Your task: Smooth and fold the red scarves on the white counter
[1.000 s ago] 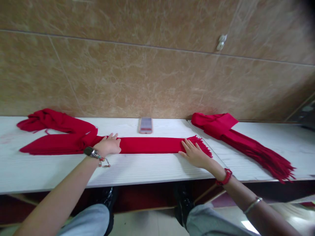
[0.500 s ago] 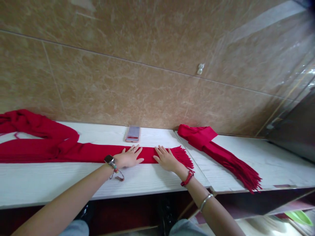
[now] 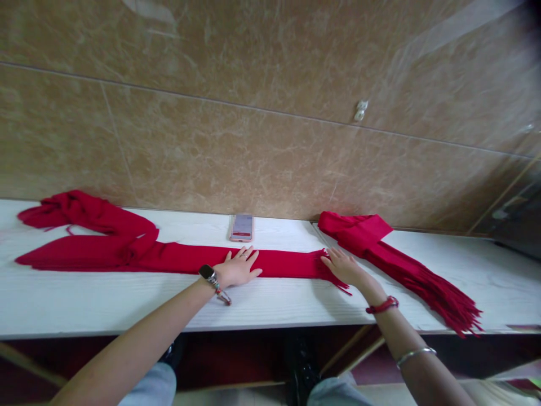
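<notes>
Wall [image 3: 236, 169]: brown, marbled tile, glossy; pale reflections toward 11 and 2 o'clock. Long joint [image 3: 287, 114] slopes down from 10 to nearly 3 o'clock; shorter joint [image 3: 116, 132] drops off it near 10. Small white fitting [image 3: 360, 110] on wall, 2 o'clock. White, wood-grained counter [image 3: 105, 310] abuts wall, running 9 to 4. Below, 6 o'clock, dark reddish recess [image 3: 236, 358]; pale-edged divider [image 3: 349, 349] at 5. Pale floor [image 3: 249, 396] at 6, brighter toward 4. Dark surface [image 3: 522, 217] at 3, blurred.
</notes>
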A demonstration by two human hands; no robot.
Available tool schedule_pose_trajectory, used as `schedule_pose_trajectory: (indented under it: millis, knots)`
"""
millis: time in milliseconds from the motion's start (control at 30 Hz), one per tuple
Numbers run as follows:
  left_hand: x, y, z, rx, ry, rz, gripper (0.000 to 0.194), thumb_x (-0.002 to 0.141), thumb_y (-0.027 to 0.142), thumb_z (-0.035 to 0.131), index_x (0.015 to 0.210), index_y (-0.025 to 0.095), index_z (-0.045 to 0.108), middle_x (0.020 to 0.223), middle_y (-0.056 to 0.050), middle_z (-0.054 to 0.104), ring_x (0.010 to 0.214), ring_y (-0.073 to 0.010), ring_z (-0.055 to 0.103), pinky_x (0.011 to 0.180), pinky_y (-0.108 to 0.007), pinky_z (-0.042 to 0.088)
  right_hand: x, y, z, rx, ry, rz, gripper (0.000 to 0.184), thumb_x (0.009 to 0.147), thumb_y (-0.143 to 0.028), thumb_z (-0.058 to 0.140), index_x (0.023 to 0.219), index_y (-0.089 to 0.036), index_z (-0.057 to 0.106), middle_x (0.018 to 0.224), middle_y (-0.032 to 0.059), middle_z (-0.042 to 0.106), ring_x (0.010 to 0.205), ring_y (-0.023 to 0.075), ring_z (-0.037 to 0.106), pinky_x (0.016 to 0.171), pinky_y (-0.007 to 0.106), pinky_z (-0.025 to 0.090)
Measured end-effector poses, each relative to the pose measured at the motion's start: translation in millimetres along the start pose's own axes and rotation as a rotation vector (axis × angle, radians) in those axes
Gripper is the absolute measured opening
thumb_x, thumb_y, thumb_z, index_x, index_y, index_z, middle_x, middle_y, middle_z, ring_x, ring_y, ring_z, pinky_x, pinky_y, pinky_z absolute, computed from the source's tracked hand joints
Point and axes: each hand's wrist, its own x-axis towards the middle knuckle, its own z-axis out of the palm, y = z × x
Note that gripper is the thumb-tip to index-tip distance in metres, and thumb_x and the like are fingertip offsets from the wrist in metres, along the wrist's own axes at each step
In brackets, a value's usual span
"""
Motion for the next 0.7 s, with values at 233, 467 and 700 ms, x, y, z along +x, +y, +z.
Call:
schedule_pose_trajectory:
  millis: [233,467,700]
  knots:
    - [-4,-6,2.0,0.0,0.045,0.007,0.07,0.086,0.057,0.024,0.142,0.015,0.017,0.148,-0.012,0.002,0.135,-0.0287,-0.004,0.103,-0.058,0.01,29,-103,-33,0.27,0.025,-0.275,0.057,0.09,-0.044,0.031,0.138,-0.012,0.03,0.143,0.016,0.028,0.133,0.0279,0.019,0.102,0.052,0.026]
    - [0,-10,2.3,0.0,0.004,-0.003,0.071,0.085,0.058,0.025,0.142,0.016,0.015,0.148,-0.011,0.003,0.135,-0.0298,-0.004,0.101,-0.06,0.011,25,-80,-31,0.276,-0.282,-0.287,0.095,0.068,-0.057,0.059,0.142,-0.014,0.018,0.145,0.0169,0.023,0.133,0.0289,0.019,0.106,0.05,0.017]
    - [5,-8,0.0,-0.012,0.014,-0.016,0.067,0.084,0.054,0.03,0.141,0.019,0.022,0.148,-0.012,0.007,0.135,-0.0332,0.001,0.099,-0.063,0.012,11,14,-19,0.269,-0.244,-0.145,0.085,0.065,-0.045,0.067,0.137,-0.013,0.032,0.139,0.0172,0.036,0.124,0.0278,0.039,0.102,0.041,0.031]
